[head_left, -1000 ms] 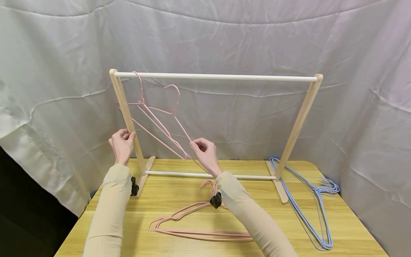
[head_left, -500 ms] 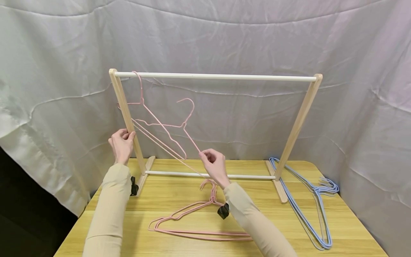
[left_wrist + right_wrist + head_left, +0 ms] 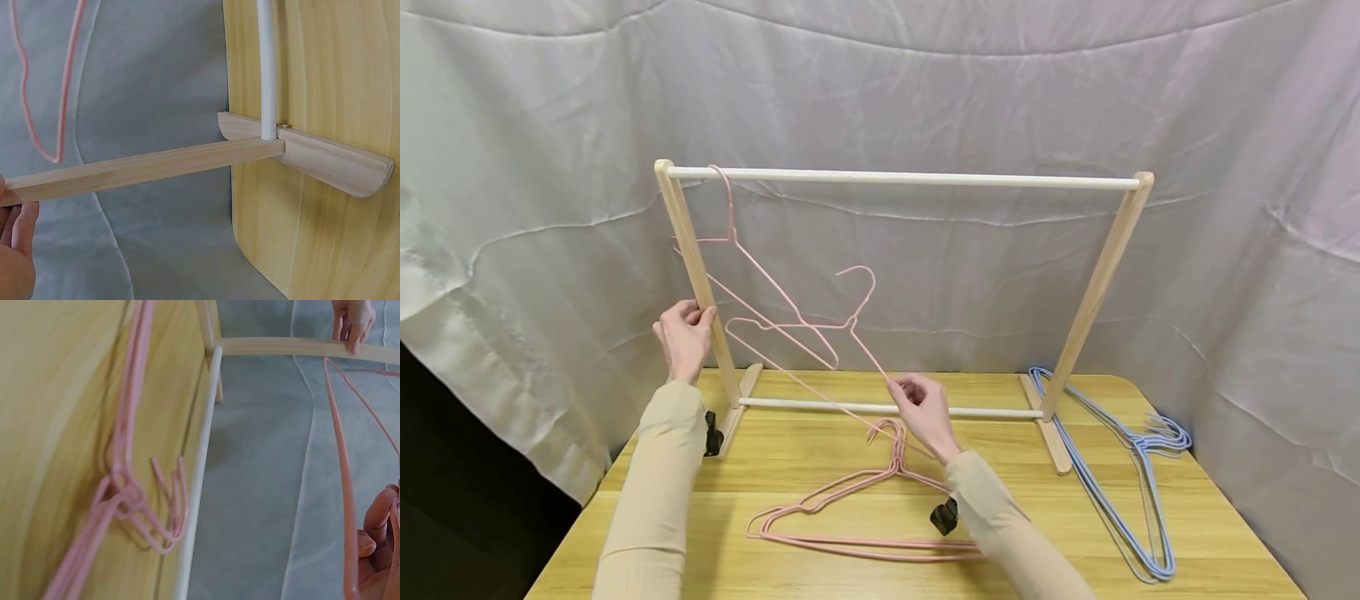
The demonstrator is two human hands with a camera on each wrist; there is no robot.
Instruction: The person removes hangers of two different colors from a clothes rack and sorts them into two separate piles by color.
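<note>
My left hand (image 3: 685, 337) grips the left wooden upright (image 3: 702, 287) of a small clothes rack, thumb on its front side. My right hand (image 3: 925, 412) pinches the shoulder wire of a pink hanger (image 3: 805, 325), which is tilted and off the rail with its hook up and pointing left. Another pink hanger (image 3: 767, 275) hangs by its hook near the left end of the white top rail (image 3: 910, 177). In the right wrist view, the held hanger's wire (image 3: 342, 475) runs past the right fingers (image 3: 378, 515).
A stack of pink hangers (image 3: 850, 546) lies on the wooden table (image 3: 760, 575) below my right hand. Several blue hangers (image 3: 1150, 483) lie at the right, by the rack's right foot (image 3: 1051, 433). A white lower bar (image 3: 1000, 413) joins the uprights. Grey curtain (image 3: 925, 100) surrounds the table.
My right hand has moved down and to the right, carrying the pink hanger away from the top rail and the hanging one. The left hand stays on the upright.
</note>
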